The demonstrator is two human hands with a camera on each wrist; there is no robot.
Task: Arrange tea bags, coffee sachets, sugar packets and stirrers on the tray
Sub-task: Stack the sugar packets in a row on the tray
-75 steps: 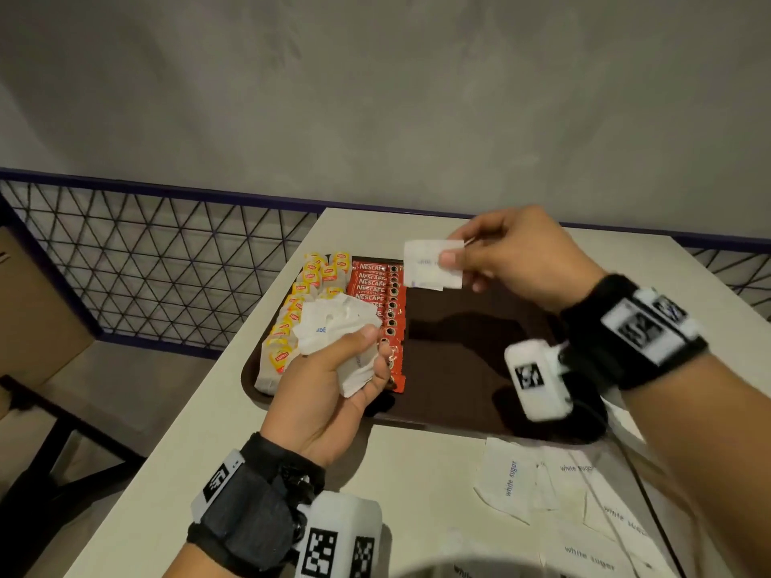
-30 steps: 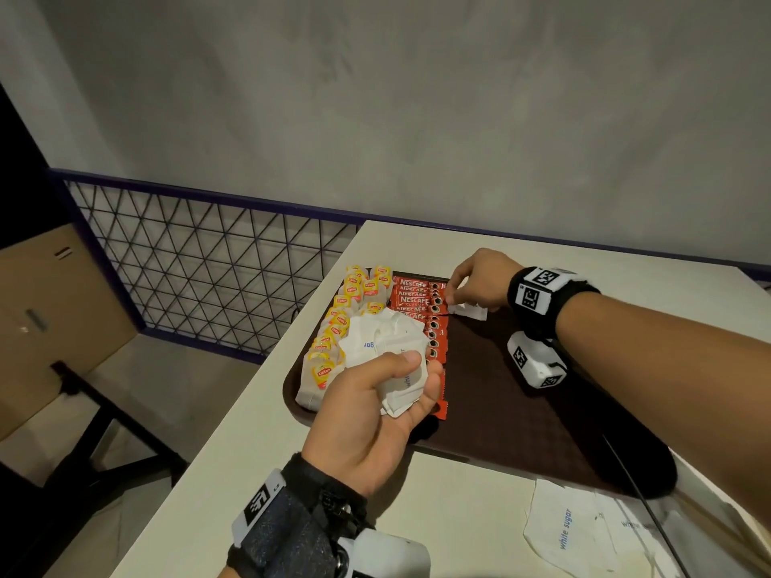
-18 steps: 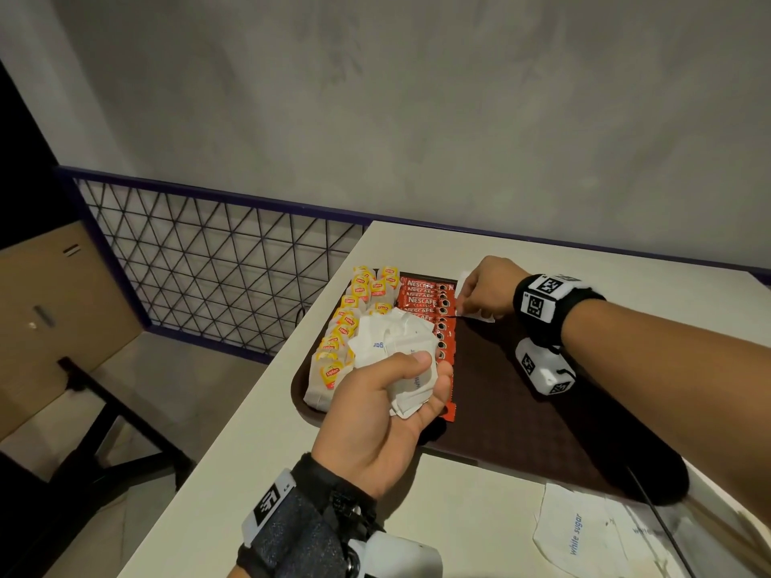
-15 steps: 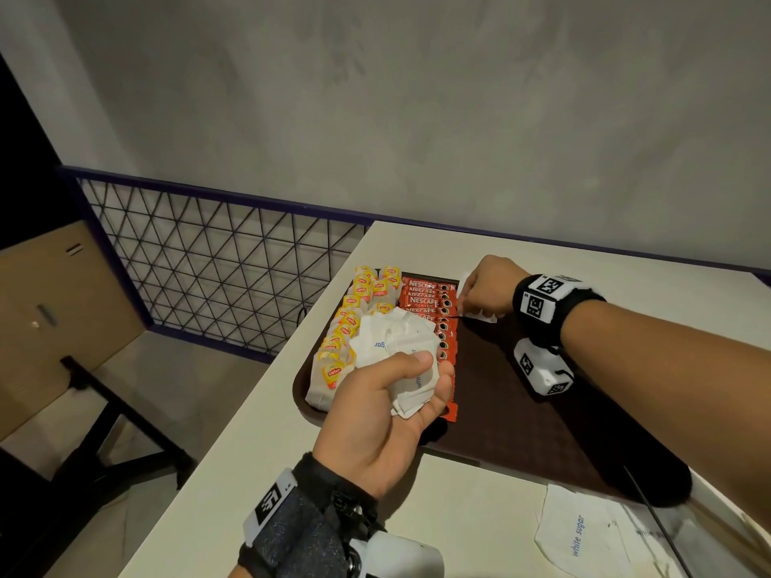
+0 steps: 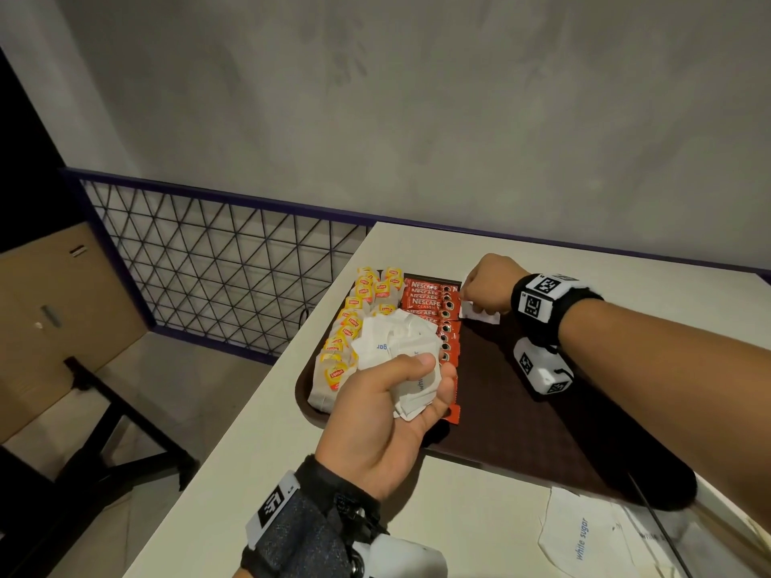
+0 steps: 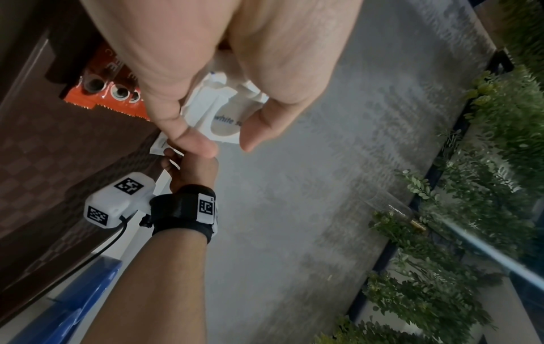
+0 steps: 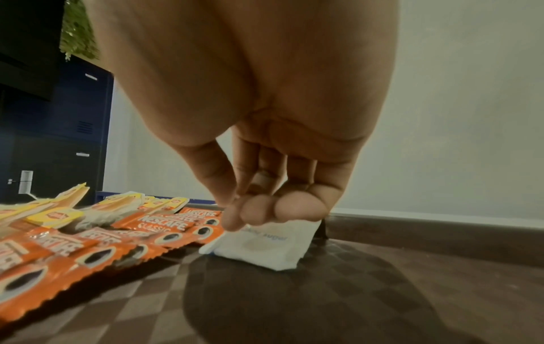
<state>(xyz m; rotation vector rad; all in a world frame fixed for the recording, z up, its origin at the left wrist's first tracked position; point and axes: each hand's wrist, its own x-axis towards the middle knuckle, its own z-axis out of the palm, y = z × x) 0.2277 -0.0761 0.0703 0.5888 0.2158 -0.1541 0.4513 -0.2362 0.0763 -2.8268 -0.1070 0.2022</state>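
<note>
Right hand [image 5: 488,285] pinches a white paper sugar packet [image 7: 265,246] on the brown tray [image 5: 521,410] — left hand [image 5: 388,415] clutches a white packet bundle [image 5: 400,348].

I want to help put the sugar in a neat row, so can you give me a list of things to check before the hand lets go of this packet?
1. Sugar packet down on the tray: ok, its lower edge rests on the tray floor.
2. Packet beside the coffee sachets, not on top: ok, it sits right next to the far end of the red row.
3. Right hand holds the packet: ok, fingers pinch its top.
4. Packet lying flat: not ok, one edge is tilted up.
5. More sugar ready: ok, left hand grips a bunch of packets.
6. Stirrers nearby: cannot tell, none are in view.
</note>
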